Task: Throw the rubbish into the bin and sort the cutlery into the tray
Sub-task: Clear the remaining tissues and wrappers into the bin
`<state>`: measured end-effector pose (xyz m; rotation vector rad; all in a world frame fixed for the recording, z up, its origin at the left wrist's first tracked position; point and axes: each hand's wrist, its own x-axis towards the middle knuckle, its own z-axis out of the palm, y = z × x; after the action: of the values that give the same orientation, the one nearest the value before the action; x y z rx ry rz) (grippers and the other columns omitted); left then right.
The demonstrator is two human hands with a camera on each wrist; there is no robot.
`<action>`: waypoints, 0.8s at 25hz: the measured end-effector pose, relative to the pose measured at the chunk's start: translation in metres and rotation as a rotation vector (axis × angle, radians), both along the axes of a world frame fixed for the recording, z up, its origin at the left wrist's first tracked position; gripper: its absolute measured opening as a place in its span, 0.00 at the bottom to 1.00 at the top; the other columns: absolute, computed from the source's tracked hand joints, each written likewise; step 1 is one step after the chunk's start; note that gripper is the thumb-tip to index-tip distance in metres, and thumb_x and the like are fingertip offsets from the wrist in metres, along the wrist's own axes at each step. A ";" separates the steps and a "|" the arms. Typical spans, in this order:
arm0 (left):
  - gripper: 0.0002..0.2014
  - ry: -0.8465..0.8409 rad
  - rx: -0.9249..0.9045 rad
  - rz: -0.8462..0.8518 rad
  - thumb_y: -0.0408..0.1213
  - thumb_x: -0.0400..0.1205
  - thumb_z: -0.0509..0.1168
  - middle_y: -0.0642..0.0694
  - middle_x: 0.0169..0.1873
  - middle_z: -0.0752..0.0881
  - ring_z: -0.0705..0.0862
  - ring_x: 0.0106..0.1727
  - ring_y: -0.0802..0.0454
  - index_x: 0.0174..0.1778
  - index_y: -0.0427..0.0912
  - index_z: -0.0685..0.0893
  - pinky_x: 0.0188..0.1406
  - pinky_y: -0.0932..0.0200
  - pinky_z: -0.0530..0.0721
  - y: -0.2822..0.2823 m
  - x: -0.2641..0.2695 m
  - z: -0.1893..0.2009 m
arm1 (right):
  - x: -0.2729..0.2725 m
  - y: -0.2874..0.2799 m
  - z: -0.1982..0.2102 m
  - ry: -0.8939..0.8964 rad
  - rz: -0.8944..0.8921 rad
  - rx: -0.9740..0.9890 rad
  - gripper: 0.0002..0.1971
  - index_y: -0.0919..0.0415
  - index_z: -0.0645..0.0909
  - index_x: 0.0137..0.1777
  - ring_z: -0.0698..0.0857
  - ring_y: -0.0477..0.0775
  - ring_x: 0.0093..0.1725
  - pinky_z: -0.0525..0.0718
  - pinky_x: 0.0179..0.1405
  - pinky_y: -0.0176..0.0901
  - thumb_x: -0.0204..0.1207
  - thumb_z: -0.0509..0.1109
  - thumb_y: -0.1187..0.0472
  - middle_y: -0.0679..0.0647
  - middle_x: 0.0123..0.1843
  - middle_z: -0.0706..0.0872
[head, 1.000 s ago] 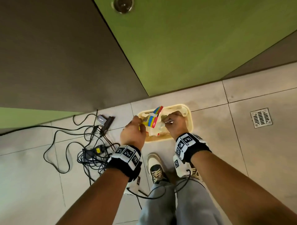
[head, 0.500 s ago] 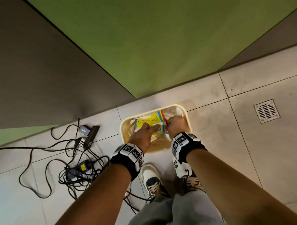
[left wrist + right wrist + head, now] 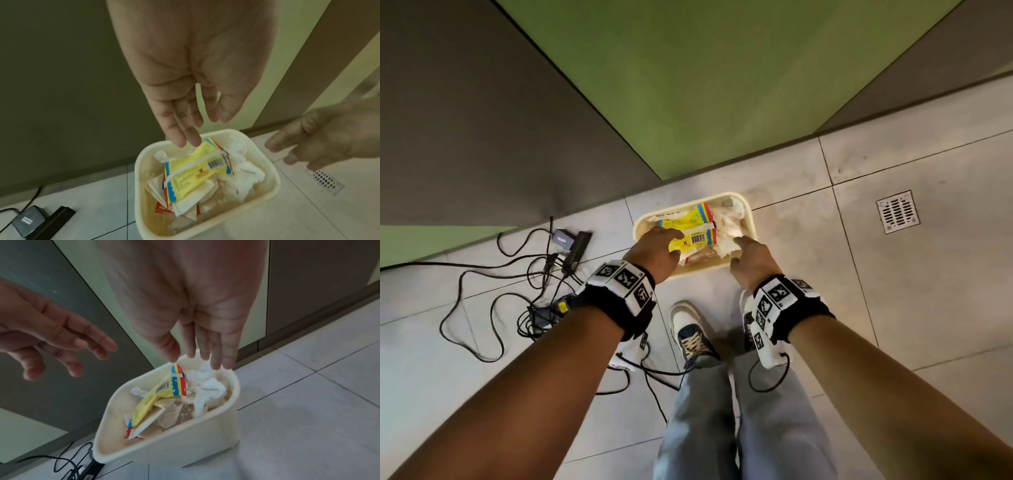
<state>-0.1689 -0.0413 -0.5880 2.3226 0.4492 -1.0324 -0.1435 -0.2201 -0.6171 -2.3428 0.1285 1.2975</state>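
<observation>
Now both grips are slack, fingers straight and holding nothing: the left hand [image 3: 185, 100] and right hand [image 3: 197, 331] hang over the bin [image 3: 751, 219]. Below the fingertips, the yellow wrapper [image 3: 197, 172] and white tissues [image 3: 207, 384] lie inside. Lift straight up, clear of the rim; no cutlery or tray shows.

Bare forearms; each wrist carries a black band [image 3: 619, 305] faced with white tiles printed with black square-code markers, thin black cables trailing toward 6 o'clock. Light grey-blue trousers [image 3: 722, 411]; white sneaker [image 3: 690, 325] with navy tongue.
</observation>
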 end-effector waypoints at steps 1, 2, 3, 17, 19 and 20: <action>0.19 -0.012 -0.006 0.036 0.34 0.82 0.60 0.42 0.70 0.77 0.78 0.68 0.43 0.69 0.47 0.78 0.68 0.56 0.74 0.000 -0.001 0.015 | -0.001 -0.003 0.014 0.002 0.026 0.000 0.26 0.62 0.67 0.77 0.71 0.59 0.77 0.70 0.77 0.45 0.78 0.60 0.67 0.60 0.78 0.71; 0.18 -0.020 -0.015 0.063 0.34 0.81 0.61 0.43 0.67 0.80 0.80 0.65 0.43 0.67 0.47 0.79 0.66 0.57 0.75 0.000 -0.001 0.027 | 0.000 -0.006 0.025 0.005 0.047 0.001 0.25 0.61 0.68 0.76 0.72 0.59 0.76 0.71 0.76 0.46 0.77 0.60 0.67 0.60 0.78 0.72; 0.17 -0.020 -0.029 0.091 0.35 0.81 0.61 0.44 0.65 0.82 0.81 0.62 0.44 0.66 0.48 0.80 0.63 0.58 0.76 0.000 -0.002 0.044 | 0.001 -0.009 0.041 0.017 0.069 0.001 0.25 0.60 0.70 0.75 0.73 0.59 0.75 0.72 0.75 0.47 0.77 0.59 0.67 0.61 0.77 0.73; 0.13 -0.418 -0.149 0.068 0.38 0.80 0.66 0.47 0.55 0.88 0.86 0.54 0.49 0.60 0.47 0.85 0.57 0.66 0.78 -0.018 0.037 0.441 | 0.070 -0.005 0.408 -0.379 0.472 0.351 0.15 0.57 0.81 0.64 0.84 0.55 0.48 0.76 0.49 0.35 0.78 0.63 0.63 0.58 0.56 0.89; 0.13 -0.558 -0.142 0.159 0.37 0.80 0.66 0.48 0.52 0.88 0.86 0.45 0.54 0.60 0.47 0.84 0.53 0.71 0.78 -0.013 0.044 0.483 | 0.085 -0.004 0.451 -0.454 0.480 0.394 0.15 0.56 0.82 0.63 0.81 0.49 0.44 0.72 0.48 0.31 0.78 0.64 0.63 0.58 0.56 0.89; 0.13 -0.620 -0.125 0.189 0.37 0.81 0.65 0.50 0.50 0.86 0.83 0.40 0.59 0.61 0.47 0.84 0.46 0.74 0.77 -0.012 0.046 0.502 | 0.092 -0.005 0.472 -0.506 0.479 0.414 0.15 0.57 0.82 0.63 0.79 0.48 0.44 0.71 0.49 0.30 0.78 0.64 0.63 0.58 0.57 0.88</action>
<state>-0.1229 -0.0535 -0.0860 2.2821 0.3302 -0.2144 -0.0516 -0.2250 -0.1452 -2.3102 -0.8201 0.7660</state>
